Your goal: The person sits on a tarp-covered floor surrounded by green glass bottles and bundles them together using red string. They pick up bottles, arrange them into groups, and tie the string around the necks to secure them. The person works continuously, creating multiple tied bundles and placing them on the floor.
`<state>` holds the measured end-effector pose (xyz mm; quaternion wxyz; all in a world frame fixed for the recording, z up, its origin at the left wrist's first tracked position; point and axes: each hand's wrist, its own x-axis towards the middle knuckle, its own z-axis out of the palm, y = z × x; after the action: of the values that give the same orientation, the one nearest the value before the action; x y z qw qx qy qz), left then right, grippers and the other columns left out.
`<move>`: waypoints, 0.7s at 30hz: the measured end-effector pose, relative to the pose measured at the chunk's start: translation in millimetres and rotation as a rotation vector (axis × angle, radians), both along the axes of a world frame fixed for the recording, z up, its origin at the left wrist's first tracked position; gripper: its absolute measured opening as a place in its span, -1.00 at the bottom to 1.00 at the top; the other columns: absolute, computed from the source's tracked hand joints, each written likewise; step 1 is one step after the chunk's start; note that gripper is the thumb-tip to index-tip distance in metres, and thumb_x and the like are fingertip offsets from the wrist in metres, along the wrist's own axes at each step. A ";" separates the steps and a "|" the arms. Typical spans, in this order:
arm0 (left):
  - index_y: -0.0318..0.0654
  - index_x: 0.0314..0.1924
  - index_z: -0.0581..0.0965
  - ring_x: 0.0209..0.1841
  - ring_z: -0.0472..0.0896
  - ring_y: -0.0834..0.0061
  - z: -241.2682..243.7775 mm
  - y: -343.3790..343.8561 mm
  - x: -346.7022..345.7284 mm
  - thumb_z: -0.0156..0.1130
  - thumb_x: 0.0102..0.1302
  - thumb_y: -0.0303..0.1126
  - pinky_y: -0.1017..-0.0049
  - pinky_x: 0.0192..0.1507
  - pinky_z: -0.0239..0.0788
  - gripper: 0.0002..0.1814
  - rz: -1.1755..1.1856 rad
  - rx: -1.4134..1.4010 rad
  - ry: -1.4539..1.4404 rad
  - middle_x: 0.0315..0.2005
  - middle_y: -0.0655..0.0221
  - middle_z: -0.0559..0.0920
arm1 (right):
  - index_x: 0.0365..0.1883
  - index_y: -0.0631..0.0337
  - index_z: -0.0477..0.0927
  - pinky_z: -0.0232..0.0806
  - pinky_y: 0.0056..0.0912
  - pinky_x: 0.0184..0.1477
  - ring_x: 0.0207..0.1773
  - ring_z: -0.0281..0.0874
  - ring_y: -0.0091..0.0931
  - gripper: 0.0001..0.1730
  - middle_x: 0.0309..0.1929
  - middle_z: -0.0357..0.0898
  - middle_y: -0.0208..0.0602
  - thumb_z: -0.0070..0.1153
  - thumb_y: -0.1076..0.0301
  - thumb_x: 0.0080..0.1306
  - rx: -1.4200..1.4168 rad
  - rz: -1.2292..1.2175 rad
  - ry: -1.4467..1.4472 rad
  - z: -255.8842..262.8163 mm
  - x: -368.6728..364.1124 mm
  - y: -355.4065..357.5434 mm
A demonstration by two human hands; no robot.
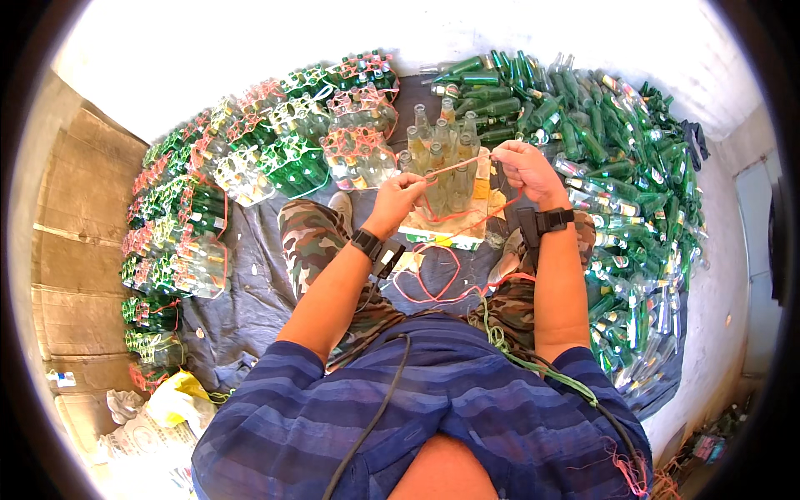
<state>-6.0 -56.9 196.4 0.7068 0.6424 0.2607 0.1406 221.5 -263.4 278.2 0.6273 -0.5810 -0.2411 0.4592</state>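
Observation:
Several clear glass bottles (441,140) stand upright in a tight group on a low board-topped block (409,225) between my feet. A thin red plastic twine (459,166) runs between my two hands in front of the bottle necks. My left hand (400,195) pinches one stretch of it at the near left of the group. At the right, my right hand (524,167) grips the other stretch, higher up. More twine passes low around the bottles, and loose red loops (437,294) lie on the floor sheet near my lap.
Bundles of green and clear bottles tied with red, white and green twine (294,156) stand at the left. A large heap of loose bottles (625,169) fills the right side. Dark sheeting (256,250) covers the floor. Green twine (500,340) hangs at my waist; a yellow bag (178,400) lies lower left.

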 end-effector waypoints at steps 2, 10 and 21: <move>-0.24 -0.11 0.65 -0.43 0.56 0.75 2.4 -1.6 1.0 0.30 0.46 -0.29 0.65 -0.42 0.33 -0.83 0.053 0.030 0.017 -0.43 0.55 0.62 | -0.20 0.11 0.61 -0.10 -0.65 -0.59 -0.63 0.06 -0.82 -0.84 -0.57 0.26 -0.77 0.24 0.23 0.49 -0.021 -0.009 -0.023 -2.7 -2.8 2.8; -0.22 -0.13 0.62 -0.45 0.56 0.73 -1.9 6.2 5.7 0.25 0.49 -0.29 0.64 -0.42 0.38 -0.84 0.147 -0.037 -0.024 -0.44 0.54 0.62 | -0.20 0.13 0.61 -0.10 -0.63 -0.60 -0.63 0.05 -0.80 -0.83 -0.58 0.28 -0.74 0.27 0.25 0.44 -0.070 -0.031 -0.096 -10.5 -13.4 17.2; -0.20 -0.02 0.48 -0.38 0.67 0.60 6.5 7.5 10.2 0.16 0.52 -0.37 0.57 -0.41 0.45 -0.87 0.169 -0.325 -0.120 -0.18 0.38 0.70 | -0.23 0.08 0.59 -0.07 -0.63 -0.57 -0.63 0.07 -0.79 -0.83 -0.60 0.27 -0.75 0.26 0.20 0.45 -0.143 0.011 -0.139 -14.3 -22.6 24.4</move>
<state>4.2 -49.3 202.9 0.8012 0.4859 0.2907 0.1936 199.0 -239.0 263.9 0.5634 -0.6535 -0.2537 0.4371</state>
